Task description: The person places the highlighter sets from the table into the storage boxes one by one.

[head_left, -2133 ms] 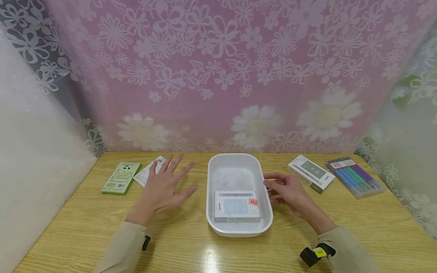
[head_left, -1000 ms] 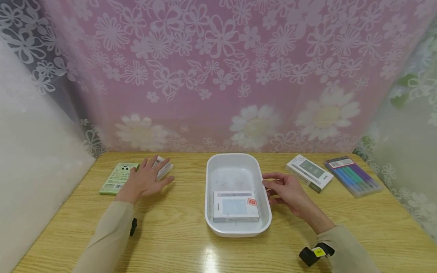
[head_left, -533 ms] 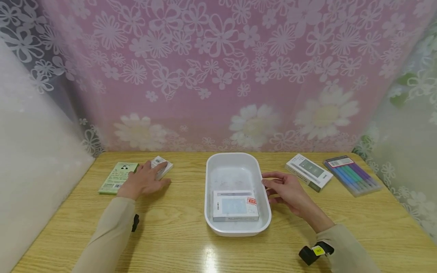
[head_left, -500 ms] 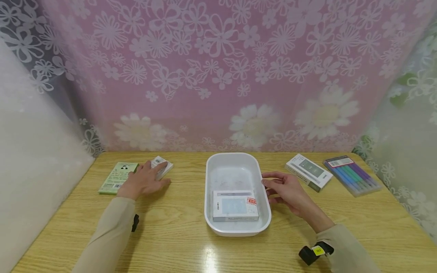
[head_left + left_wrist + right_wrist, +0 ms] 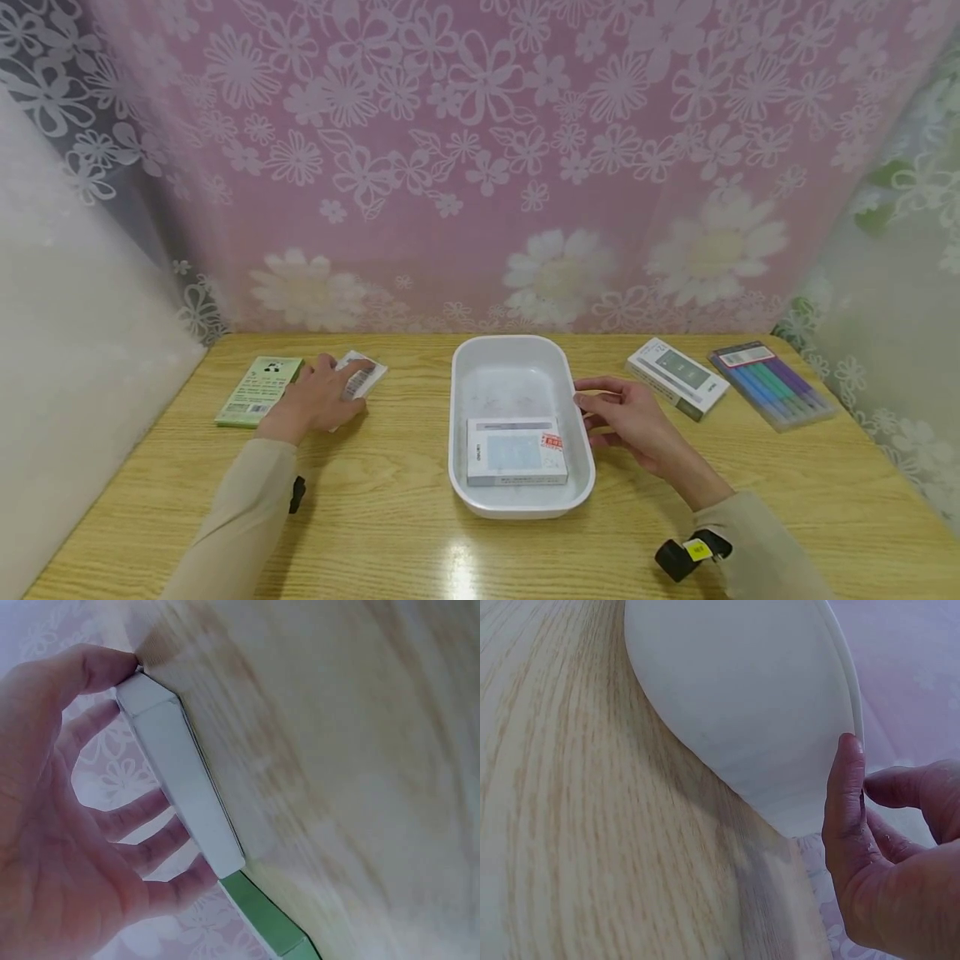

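In the head view my left hand lies over a small white box with a printed label, left of centre. The left wrist view shows the thumb at one end of this white box and the bent fingers along its upper side. My right hand holds the right rim of a white oval-cornered tray; in the right wrist view its fingertips are right at the rim of the tray. Inside the tray lies a flat white box with a pale blue panel and a red sticker.
A green packet with a panda picture lies just left of the left hand. Right of the tray rest a white box with a dark green panel and a clear case of coloured pens. A flowered curtain hangs behind the wooden table.
My left hand has moved left from near the tray onto the small white box. That box has since turned and shifted slightly right. The right hand stays at the tray's rim.
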A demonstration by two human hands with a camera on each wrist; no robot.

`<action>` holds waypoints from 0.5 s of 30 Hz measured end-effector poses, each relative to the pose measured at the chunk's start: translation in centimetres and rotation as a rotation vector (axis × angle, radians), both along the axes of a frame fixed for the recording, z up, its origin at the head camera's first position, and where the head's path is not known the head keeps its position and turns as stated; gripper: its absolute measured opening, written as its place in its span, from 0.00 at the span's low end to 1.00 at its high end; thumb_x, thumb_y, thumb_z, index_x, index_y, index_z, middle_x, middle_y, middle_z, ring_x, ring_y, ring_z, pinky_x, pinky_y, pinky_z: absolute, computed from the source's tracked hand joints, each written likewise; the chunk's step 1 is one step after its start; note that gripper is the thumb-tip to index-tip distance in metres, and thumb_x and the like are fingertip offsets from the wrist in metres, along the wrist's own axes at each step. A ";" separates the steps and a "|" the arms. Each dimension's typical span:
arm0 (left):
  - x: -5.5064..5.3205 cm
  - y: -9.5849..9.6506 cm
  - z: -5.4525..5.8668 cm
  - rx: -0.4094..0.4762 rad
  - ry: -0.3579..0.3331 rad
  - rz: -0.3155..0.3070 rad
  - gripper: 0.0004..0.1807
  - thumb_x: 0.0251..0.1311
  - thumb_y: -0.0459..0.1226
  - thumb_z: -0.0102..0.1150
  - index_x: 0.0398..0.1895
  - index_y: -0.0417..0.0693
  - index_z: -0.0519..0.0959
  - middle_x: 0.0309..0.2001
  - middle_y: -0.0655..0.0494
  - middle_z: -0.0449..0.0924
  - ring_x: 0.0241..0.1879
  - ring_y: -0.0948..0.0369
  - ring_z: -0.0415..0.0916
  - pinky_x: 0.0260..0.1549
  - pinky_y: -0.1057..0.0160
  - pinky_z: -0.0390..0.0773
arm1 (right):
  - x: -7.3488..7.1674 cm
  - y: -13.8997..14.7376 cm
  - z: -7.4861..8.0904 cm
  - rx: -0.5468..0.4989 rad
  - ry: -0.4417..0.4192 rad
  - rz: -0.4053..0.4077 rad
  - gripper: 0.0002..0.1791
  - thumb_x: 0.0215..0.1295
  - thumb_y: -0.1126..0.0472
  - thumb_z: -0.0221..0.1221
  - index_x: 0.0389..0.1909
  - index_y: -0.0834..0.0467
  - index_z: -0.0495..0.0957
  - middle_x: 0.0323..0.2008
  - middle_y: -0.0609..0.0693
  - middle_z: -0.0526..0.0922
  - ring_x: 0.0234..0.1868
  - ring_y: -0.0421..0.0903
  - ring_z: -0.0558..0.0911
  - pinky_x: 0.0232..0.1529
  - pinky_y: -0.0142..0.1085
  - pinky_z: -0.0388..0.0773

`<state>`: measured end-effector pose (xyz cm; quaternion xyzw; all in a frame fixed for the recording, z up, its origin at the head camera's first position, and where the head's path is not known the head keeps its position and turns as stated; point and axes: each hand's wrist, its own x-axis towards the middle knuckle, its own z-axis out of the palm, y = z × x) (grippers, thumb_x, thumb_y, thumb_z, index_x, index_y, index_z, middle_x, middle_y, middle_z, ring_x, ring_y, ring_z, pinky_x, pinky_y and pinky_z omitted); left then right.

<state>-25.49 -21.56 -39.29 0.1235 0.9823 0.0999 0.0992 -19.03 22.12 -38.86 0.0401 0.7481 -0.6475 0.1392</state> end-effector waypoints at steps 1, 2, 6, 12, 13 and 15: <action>0.0 0.0 0.0 -0.003 0.005 0.002 0.33 0.69 0.51 0.55 0.77 0.64 0.62 0.70 0.24 0.56 0.60 0.27 0.64 0.38 0.31 0.74 | 0.0 0.0 0.0 -0.003 -0.001 0.001 0.31 0.73 0.55 0.61 0.70 0.66 0.69 0.36 0.45 0.89 0.32 0.40 0.86 0.31 0.33 0.86; 0.0 0.0 -0.1 -0.004 0.008 0.002 0.33 0.68 0.51 0.56 0.76 0.65 0.63 0.70 0.24 0.57 0.60 0.27 0.64 0.38 0.30 0.74 | 0.0 0.0 0.0 -0.005 -0.003 0.001 0.30 0.73 0.55 0.61 0.70 0.66 0.68 0.36 0.45 0.89 0.32 0.40 0.86 0.31 0.33 0.86; 0.1 0.1 -0.2 -0.003 0.022 -0.003 0.34 0.67 0.52 0.57 0.76 0.65 0.63 0.72 0.27 0.57 0.63 0.26 0.63 0.41 0.25 0.72 | 0.0 0.0 0.0 -0.007 -0.013 -0.007 0.30 0.73 0.55 0.61 0.70 0.66 0.68 0.36 0.45 0.89 0.32 0.40 0.86 0.31 0.33 0.86; 0.1 0.2 -0.6 0.004 0.074 -0.039 0.32 0.67 0.51 0.59 0.73 0.68 0.65 0.74 0.31 0.57 0.64 0.23 0.59 0.45 0.15 0.64 | 0.0 -0.1 -0.1 -0.021 -0.010 -0.006 0.31 0.73 0.55 0.61 0.69 0.66 0.68 0.36 0.46 0.89 0.32 0.40 0.86 0.31 0.33 0.85; 0.0 0.2 -0.6 0.004 0.083 -0.048 0.31 0.67 0.50 0.60 0.72 0.68 0.65 0.74 0.31 0.57 0.64 0.23 0.59 0.44 0.14 0.63 | -0.1 0.0 -0.1 -0.023 -0.010 -0.005 0.31 0.73 0.55 0.61 0.69 0.66 0.68 0.36 0.46 0.89 0.31 0.40 0.86 0.31 0.33 0.85; 0.0 0.3 -0.6 0.004 0.098 -0.064 0.31 0.66 0.50 0.62 0.71 0.68 0.66 0.73 0.32 0.58 0.62 0.23 0.60 0.43 0.15 0.64 | -0.1 0.0 -0.1 -0.028 -0.010 -0.003 0.30 0.73 0.55 0.61 0.69 0.67 0.68 0.36 0.46 0.89 0.31 0.40 0.86 0.31 0.33 0.86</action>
